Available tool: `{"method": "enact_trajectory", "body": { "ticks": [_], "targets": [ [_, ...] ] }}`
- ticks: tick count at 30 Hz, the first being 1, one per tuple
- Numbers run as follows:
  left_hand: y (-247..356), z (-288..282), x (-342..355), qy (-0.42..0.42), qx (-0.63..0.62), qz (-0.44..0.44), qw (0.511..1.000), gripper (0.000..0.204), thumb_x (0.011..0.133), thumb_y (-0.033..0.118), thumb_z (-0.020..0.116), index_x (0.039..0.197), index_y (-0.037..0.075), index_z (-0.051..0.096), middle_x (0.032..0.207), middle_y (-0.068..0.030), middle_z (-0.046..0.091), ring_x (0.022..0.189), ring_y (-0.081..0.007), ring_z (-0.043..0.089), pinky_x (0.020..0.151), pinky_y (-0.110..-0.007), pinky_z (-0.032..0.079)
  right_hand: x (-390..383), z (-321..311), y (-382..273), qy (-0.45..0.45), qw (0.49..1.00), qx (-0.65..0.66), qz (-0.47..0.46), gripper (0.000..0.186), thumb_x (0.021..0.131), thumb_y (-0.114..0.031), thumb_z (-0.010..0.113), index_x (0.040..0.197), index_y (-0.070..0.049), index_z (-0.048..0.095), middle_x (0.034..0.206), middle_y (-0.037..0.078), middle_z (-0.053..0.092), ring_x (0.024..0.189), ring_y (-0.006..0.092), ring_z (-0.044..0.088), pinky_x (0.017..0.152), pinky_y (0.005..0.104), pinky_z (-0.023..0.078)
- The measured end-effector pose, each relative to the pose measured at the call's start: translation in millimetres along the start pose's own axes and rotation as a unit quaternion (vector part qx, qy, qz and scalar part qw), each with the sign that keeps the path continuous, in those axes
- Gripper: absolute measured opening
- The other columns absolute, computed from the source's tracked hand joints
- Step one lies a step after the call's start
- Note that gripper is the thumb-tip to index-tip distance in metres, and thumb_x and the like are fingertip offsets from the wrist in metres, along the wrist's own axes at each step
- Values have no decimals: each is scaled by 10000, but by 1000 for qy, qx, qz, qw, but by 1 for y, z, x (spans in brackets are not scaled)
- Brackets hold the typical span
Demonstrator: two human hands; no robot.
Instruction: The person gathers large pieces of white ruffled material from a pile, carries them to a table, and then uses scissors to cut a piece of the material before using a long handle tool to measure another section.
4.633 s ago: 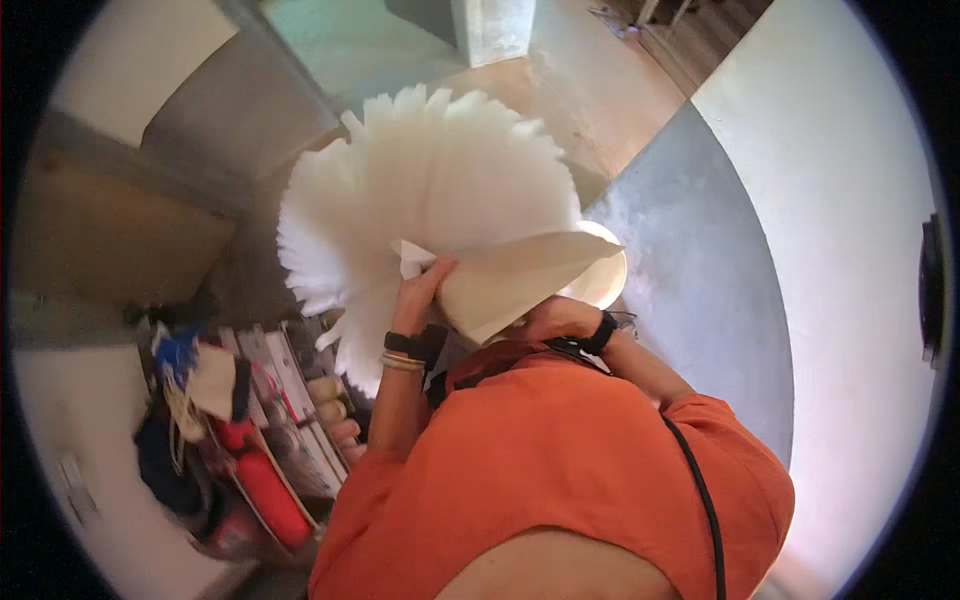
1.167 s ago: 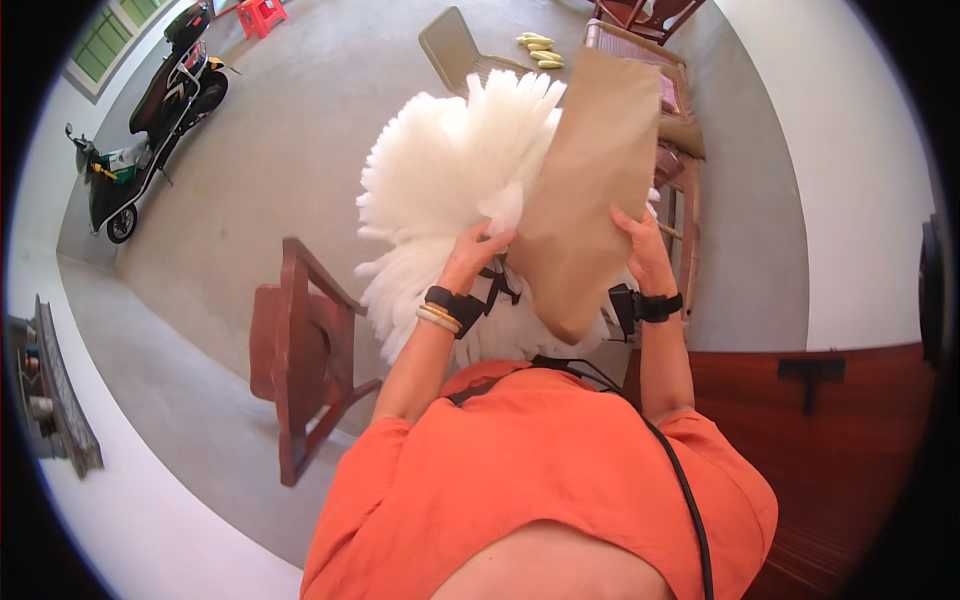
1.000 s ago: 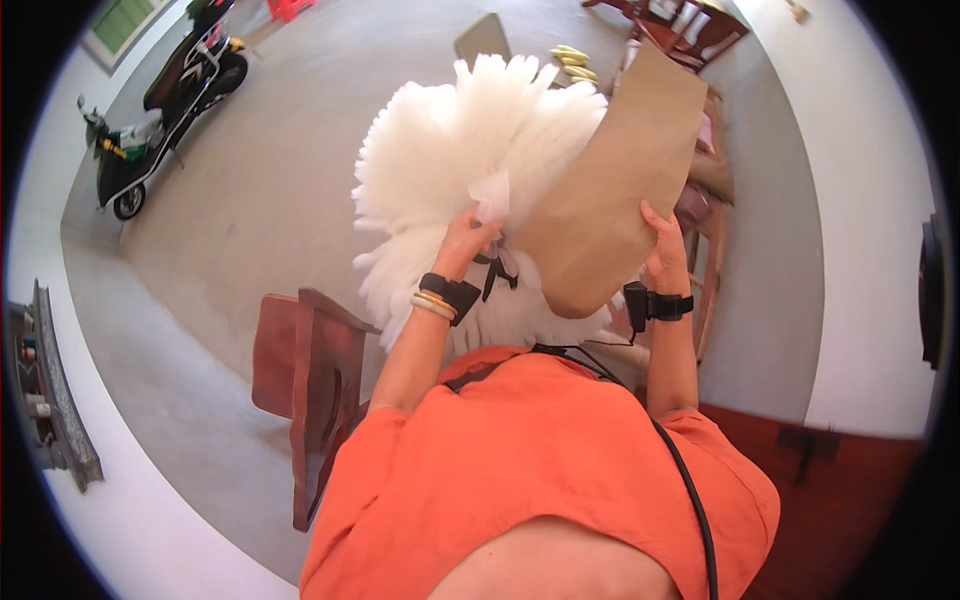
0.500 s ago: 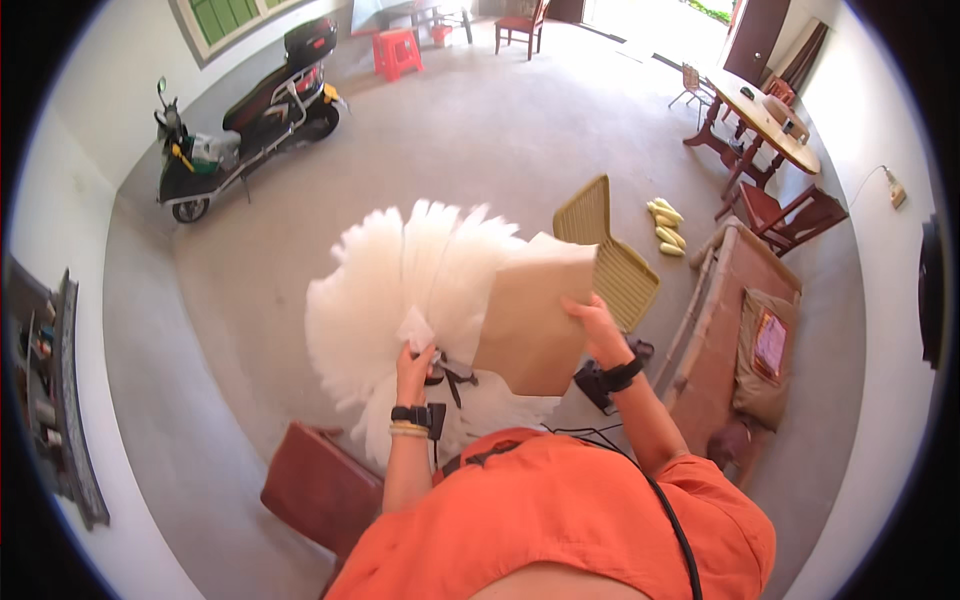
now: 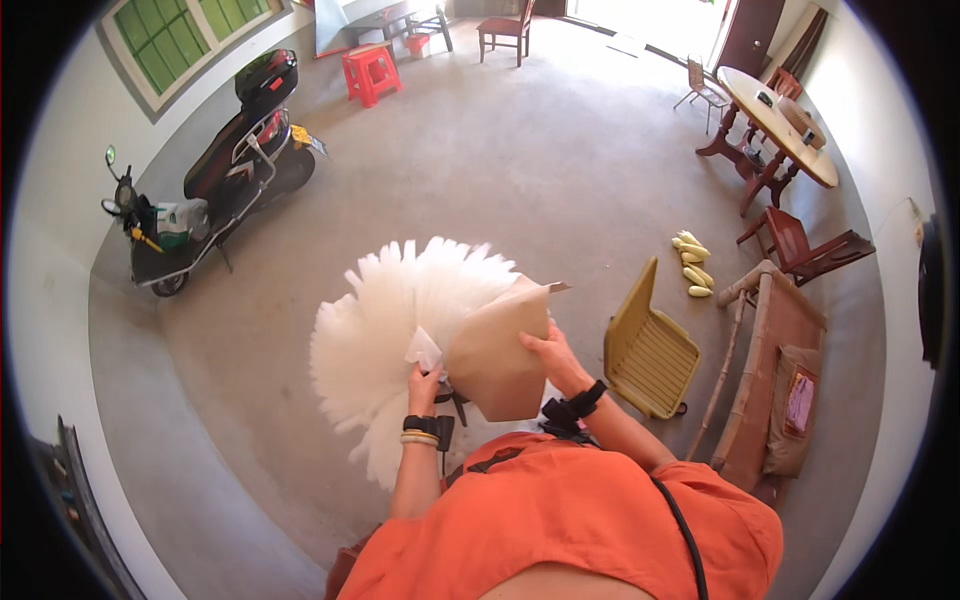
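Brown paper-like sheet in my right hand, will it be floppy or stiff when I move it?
The brown paper-like sheet is probably light, being thin and broad. It seems fairly stiff, spreading from the right hand without sagging much. It may crease easily: its upper right corner looks bent.

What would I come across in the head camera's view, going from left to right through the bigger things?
Black scooter → white feathery bundle → brown sheet → olive-coloured chair → brown bench.

An orange top [image 5: 570,510], black wrist straps [image 5: 586,401], bangles [image 5: 420,438] and black cable [image 5: 691,535] are worn.
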State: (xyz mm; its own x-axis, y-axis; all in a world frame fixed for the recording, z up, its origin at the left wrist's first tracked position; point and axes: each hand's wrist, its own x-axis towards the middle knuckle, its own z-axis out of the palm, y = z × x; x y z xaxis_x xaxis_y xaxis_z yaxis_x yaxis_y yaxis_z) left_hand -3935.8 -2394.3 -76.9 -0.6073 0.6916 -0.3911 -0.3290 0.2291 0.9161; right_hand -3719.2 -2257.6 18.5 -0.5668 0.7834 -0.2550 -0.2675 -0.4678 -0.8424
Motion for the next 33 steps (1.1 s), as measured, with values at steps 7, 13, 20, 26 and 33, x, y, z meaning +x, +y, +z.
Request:
{"method": "enact_trajectory", "body": {
  "ticks": [7, 13, 20, 26, 33],
  "targets": [
    [41, 30, 168, -17, 12, 2, 1000, 227, 833, 154, 641, 1030, 64, 571, 729, 38, 542, 489, -29, 374, 418, -199, 286, 168, -32, -29, 42, 998, 37, -11, 374, 866, -40, 569, 1229, -25, 481, 1128, 79, 596, 995, 175, 579, 856, 312, 482],
    [112, 57, 280, 32, 6, -27, 999, 249, 835, 127, 625, 1060, 46, 556, 782, 23, 544, 559, -50, 420, 468, -206, 330, 323, 3, -100, -10, 1000, -5, -1, 459, 864, -79, 568, 1298, -24, 428, 1173, 89, 568, 1039, 177, 557, 876, 309, 468],
    [189, 65, 413, 82, -36, 20, 996, 191, 844, 168, 643, 967, 59, 546, 741, 13, 537, 487, -53, 368, 428, -210, 302, 482, 48, -165, -70, 996, -60, 8, 524, 855, -110, 589, 1336, -30, 398, 1184, 84, 558, 1057, 159, 534, 897, 296, 446],
    [228, 77, 566, 77, -47, 6, 996, 173, 846, 146, 629, 968, 65, 535, 721, 20, 519, 467, -55, 375, 409, -218, 310, 622, 54, -190, -7, 997, -78, -8, 541, 854, -86, 582, 1356, -37, 386, 1196, 86, 558, 1065, 156, 535, 911, 298, 439],
    [326, 119, 744, 49, -21, 11, 999, 193, 855, 147, 620, 1021, 90, 540, 757, 41, 511, 489, -35, 365, 427, -198, 310, 773, 14, -250, 80, 992, -66, -78, 456, 862, -49, 570, 1300, -49, 442, 1153, 72, 585, 1043, 162, 557, 899, 298, 455]
  ]
}}
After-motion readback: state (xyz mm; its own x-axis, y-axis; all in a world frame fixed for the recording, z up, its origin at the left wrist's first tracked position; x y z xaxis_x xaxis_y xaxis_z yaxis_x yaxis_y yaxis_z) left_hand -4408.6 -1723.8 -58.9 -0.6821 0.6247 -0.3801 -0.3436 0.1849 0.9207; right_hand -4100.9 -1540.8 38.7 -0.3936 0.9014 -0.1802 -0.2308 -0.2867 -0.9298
